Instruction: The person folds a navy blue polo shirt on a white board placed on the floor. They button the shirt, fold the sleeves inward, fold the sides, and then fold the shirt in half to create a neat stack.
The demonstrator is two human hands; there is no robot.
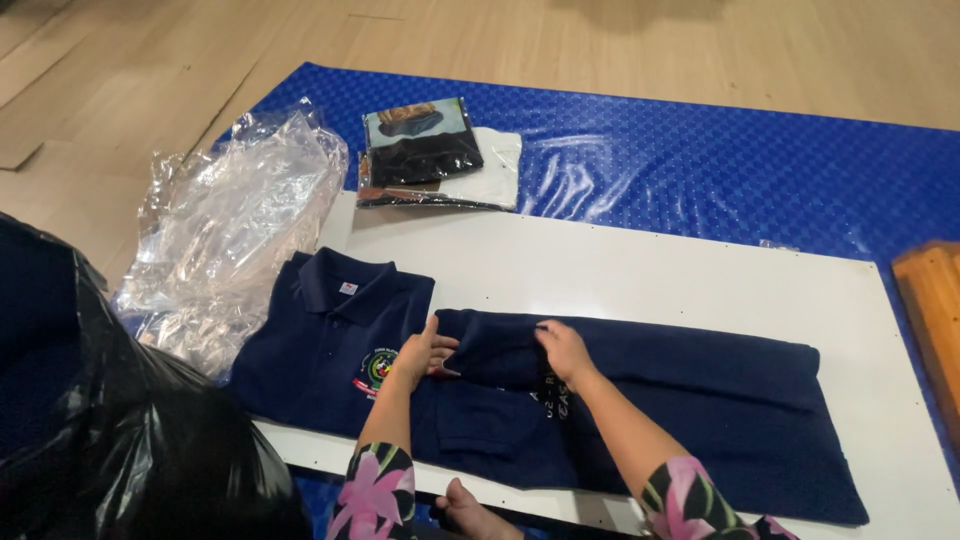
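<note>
A navy polo shirt (330, 340) with a small chest emblem lies flat on a white board (640, 270), collar to the left. One side of it is folded over lengthwise into a long band. My left hand (420, 352) rests on the shirt beside the emblem, fingers touching the end of the folded band. My right hand (562, 350) presses down on that fold a little to the right, fingers bent over the cloth. Both forearms wear floral sleeves.
Crumpled clear plastic bags (235, 225) lie left of the board. A flat packed garment (430, 152) sits at the board's far edge on a blue mat (720, 165). A black plastic bag (90, 420) fills the near left. A wooden piece (932, 300) lies at the right.
</note>
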